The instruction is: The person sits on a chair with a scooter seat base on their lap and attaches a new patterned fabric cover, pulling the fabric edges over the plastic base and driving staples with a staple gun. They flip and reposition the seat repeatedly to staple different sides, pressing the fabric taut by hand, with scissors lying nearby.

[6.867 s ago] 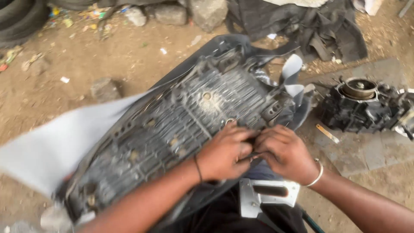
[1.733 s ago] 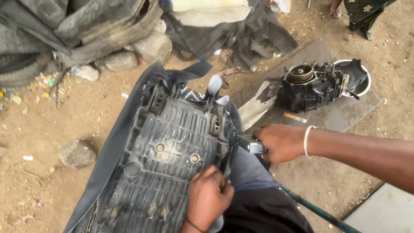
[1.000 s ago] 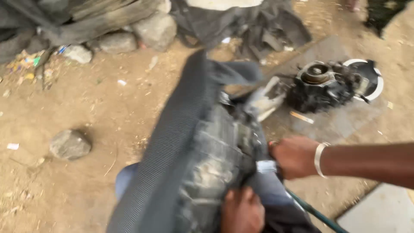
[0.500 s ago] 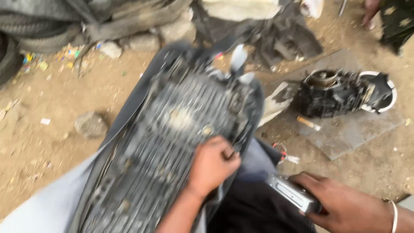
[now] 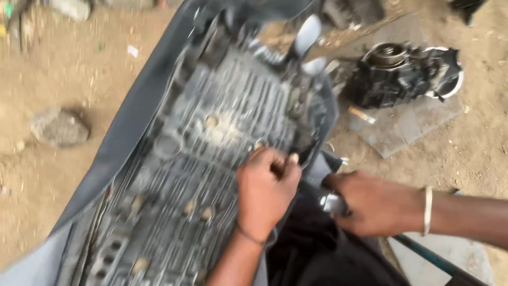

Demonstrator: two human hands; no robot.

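our left hand point(image 5: 267, 193) curls over the near edge of the upturned motorcycle seat base point(image 5: 211, 159), pinching the grey cover point(image 5: 119, 143) taut against our lap. our right hand point(image 5: 373, 204) closes around a small metal stapler point(image 5: 332, 203) beside it. beyond lies a black engine part point(image 5: 394, 74).

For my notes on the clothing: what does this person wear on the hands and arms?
Both forearms are bare, with no sleeves or gloves. The left hand has a thin dark band at the wrist. The right hand has a pale metal bangle at the wrist.
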